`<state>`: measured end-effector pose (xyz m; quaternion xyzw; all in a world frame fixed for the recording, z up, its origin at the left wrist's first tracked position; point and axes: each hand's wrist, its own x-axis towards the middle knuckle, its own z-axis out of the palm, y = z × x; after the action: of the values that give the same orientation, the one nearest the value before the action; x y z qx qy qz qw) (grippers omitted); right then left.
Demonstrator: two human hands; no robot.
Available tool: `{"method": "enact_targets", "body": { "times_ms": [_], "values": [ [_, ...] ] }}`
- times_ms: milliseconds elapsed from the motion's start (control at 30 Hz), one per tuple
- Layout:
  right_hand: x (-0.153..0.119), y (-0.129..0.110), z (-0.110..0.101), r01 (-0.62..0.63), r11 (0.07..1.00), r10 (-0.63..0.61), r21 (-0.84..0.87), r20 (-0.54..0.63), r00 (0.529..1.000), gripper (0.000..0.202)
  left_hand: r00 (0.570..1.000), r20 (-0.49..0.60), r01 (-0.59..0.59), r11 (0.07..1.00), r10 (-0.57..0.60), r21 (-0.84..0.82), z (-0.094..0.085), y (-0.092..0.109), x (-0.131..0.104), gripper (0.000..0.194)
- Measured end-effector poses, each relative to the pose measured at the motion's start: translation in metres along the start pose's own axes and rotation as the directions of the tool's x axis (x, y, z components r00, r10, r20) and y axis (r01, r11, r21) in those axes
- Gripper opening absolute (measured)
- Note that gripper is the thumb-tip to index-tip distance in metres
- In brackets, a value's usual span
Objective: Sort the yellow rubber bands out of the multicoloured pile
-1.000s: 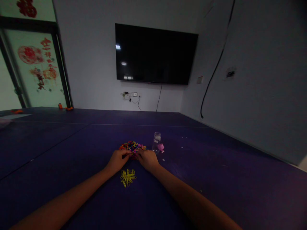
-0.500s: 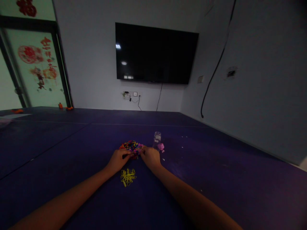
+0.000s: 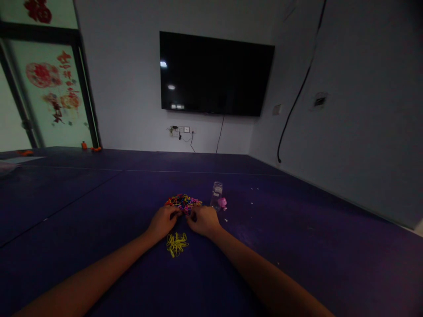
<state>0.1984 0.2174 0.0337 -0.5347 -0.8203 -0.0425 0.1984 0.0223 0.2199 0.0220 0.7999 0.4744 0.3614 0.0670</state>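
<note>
A heap of mixed-colour rubber bands (image 3: pixel 182 201) lies on the dark purple surface in front of me. My left hand (image 3: pixel 164 220) is at its near left edge, thumb and fingers brought together in a pinch. At the near right edge, my right hand (image 3: pixel 203 220) pinches too, its fingertips close to those of the left. What either pinch holds is too small and dark to make out. Nearer to me, between my forearms, a small separate bunch of yellow rubber bands (image 3: pixel 177 245) lies loose.
Just beyond my right hand is a clear plastic bottle (image 3: pixel 217 192), with a pink piece (image 3: pixel 222 203) beside it. White scraps (image 3: pixel 226 220) dot the purple surface (image 3: pixel 297 246). A television (image 3: pixel 216 75) hangs on the far wall, and a black cable (image 3: pixel 294 110) runs down the right wall.
My right hand has shifted slightly left and toward me, uncovering more of the heap's right side. My left hand has barely moved; the yellow bunch stays put.
</note>
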Motion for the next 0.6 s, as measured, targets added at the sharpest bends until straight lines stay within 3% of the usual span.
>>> {"method": "enact_targets", "body": {
  "times_ms": [100, 300, 433, 600],
  "values": [
    [-0.0007, -0.0006, 0.0001, 0.011, 1.000, -0.011, -0.022, 0.012, 1.000, 0.027, 0.997, -0.079, 0.021, 1.000, -0.021, -0.012, -0.0002, -0.0014, -0.0001, 0.017],
    [0.0012, 0.0011, 0.0013, 0.014, 0.999, -0.012, -0.048, 0.041, 0.999, 0.020, 0.989, -0.131, -0.072, 0.994, 0.061, -0.081, -0.0015, -0.0006, 0.0006, 0.020],
    [0.0019, 0.0004, 0.0013, 0.050, 0.998, -0.048, -0.046, 0.031, 0.998, 0.022, 0.993, -0.112, -0.046, 0.989, 0.030, -0.143, -0.0019, -0.0013, 0.0011, 0.017],
    [0.0023, -0.0013, -0.0004, 0.181, 0.983, -0.181, 0.004, 0.050, 0.982, 0.025, 0.999, -0.024, 0.042, 0.969, -0.049, -0.244, -0.0023, -0.0034, 0.0029, 0.015]
  ]
}}
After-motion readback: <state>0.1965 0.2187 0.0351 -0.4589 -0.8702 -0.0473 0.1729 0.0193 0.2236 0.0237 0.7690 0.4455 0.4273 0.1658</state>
